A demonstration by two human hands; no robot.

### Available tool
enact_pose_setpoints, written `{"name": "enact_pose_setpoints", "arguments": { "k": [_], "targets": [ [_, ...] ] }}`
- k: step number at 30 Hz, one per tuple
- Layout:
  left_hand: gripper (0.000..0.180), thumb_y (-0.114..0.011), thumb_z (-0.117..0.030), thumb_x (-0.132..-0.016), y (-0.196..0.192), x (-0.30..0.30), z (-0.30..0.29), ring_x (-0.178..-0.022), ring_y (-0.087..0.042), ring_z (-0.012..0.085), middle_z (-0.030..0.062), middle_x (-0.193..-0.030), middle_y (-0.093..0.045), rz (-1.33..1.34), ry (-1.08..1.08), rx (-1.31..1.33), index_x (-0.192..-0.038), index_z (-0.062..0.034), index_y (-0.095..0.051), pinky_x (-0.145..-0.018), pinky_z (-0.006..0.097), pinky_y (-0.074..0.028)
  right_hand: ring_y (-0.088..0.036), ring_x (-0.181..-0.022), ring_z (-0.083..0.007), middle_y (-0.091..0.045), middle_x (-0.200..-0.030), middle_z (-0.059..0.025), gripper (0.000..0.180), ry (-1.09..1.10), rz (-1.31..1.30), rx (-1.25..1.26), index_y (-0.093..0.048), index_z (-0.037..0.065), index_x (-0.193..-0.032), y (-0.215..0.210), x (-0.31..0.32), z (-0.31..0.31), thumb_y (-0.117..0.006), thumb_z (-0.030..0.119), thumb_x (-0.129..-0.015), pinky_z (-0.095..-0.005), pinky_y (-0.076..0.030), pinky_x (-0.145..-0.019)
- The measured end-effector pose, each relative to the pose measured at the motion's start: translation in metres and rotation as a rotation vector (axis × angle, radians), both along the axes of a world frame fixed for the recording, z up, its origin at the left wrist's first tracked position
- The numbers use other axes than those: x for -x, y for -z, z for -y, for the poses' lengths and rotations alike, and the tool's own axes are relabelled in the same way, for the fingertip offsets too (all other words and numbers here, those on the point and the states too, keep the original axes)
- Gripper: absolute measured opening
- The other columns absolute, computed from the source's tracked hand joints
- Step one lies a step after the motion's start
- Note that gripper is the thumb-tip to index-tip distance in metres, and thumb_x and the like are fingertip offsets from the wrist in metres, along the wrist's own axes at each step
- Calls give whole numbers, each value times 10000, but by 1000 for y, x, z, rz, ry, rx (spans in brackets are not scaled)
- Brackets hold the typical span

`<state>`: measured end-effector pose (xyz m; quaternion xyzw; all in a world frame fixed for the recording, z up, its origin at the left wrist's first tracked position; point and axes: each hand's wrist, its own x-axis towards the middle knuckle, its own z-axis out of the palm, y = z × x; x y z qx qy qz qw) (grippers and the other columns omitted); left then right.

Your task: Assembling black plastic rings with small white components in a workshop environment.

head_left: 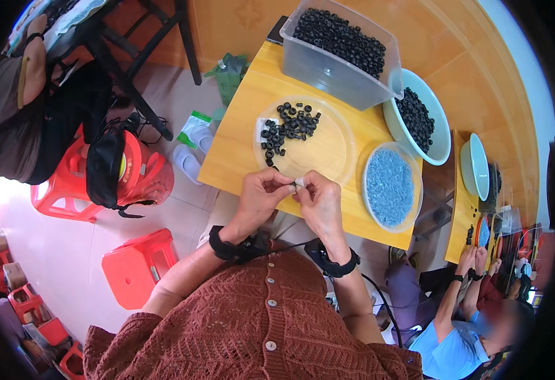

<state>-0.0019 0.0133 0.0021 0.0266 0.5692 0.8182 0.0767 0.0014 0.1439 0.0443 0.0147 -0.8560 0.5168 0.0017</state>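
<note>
Both hands meet above the bench [239,136] edge, just before the clear plate [328,152]. The left hand [259,195] and right hand [320,201] pinch one small pale piece [298,184] between fingertips. It is too small to tell its long axis or heading.

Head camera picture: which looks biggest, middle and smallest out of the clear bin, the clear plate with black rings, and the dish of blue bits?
1. Clear bin
2. Clear plate
3. Dish of blue bits
The bin sits farther away, so its lead is safe.
</note>
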Motion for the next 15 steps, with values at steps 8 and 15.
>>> {"name": "enact_pose_setpoints", "arguments": {
  "k": [8,15],
  "targets": [
    [85,-600,61,-764,7,2,-3,-737,-590,85,57,-808,-618,9,-54,-52,-832,17,-575,-669,204,-484,-570,-655,-370,-546,-730,-195,282,-90,-198,-208,-491,3,-950,0,-3,2,-533,-95,-688,-407,-451,-552],
    [110,-596,68,-767,5,-1,-1,-770,-595,110,62,-834,-610,55,-16,-89,-863,21,-568,-713,224,-490,-635,-661,-256,-602,-724,-142,360,-60,-286,-253,-488,-1,-977,6,-6,4,-669,-37,-667,-307,-514,-592]
  ]
}}
